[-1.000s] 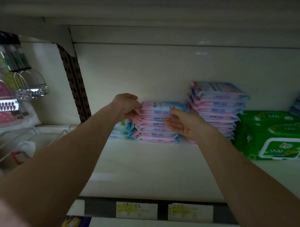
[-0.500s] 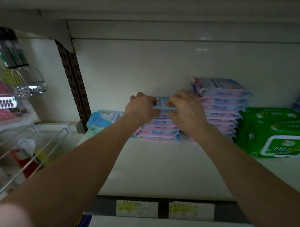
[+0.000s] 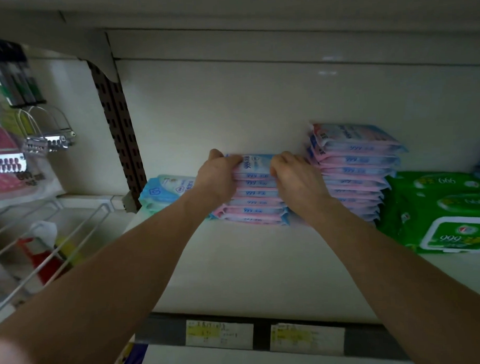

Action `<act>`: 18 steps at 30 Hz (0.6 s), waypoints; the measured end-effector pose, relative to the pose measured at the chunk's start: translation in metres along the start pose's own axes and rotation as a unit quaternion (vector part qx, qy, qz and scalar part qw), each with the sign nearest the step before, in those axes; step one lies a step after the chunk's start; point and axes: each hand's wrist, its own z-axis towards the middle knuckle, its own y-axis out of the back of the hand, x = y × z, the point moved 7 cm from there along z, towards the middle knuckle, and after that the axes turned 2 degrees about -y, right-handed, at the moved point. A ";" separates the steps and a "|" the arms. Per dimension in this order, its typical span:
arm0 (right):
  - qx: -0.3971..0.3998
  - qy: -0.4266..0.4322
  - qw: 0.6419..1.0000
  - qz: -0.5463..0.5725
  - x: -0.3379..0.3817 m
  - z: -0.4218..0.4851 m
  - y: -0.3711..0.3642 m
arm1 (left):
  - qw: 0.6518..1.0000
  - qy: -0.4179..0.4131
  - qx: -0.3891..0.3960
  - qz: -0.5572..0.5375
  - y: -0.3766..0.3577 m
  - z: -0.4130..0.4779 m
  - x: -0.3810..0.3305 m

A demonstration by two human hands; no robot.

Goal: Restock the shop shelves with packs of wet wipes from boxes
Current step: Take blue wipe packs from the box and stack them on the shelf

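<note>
In the head view, the left hand and the right hand reach to the back of the shelf and clamp a stack of pink-and-blue packs between them. The left hand's fingers curl over one end of the top pack, its thumb hidden, and the right hand's fingers curl round the opposite end, so both hands are closed on the stack rather than spread open. The stack sits directly between the two hands, close to the back wall. Its bottom pack appears to touch the shelf, though I cannot tell whether the hands are setting it down or only squaring it up. Just beyond the right hand stands a taller stack of the same kind, almost touching that hand, and further out on that side lie green packs. Just outside the left hand lie pale blue packs, low and flat. By my judgement the restocking is partly done: two columns of wipes are up, and the one in hand looks shorter than its neighbour. A broad open strip of shelf runs in front of both wrists down to the price labels. No box shows here, so how many packs are left cannot be told. What likely remains is to let go, fetch more and fill the front.
</note>
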 end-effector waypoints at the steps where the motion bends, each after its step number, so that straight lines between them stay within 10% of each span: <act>1: -0.005 0.004 1.000 0.010 -0.001 0.000 0.000 | 1.000 -0.002 -0.010 -0.002 0.001 -0.001 0.001; 18: 0.025 -0.023 0.999 -0.012 0.000 0.003 0.010 | 0.989 -0.045 -0.080 0.117 -0.001 -0.014 -0.030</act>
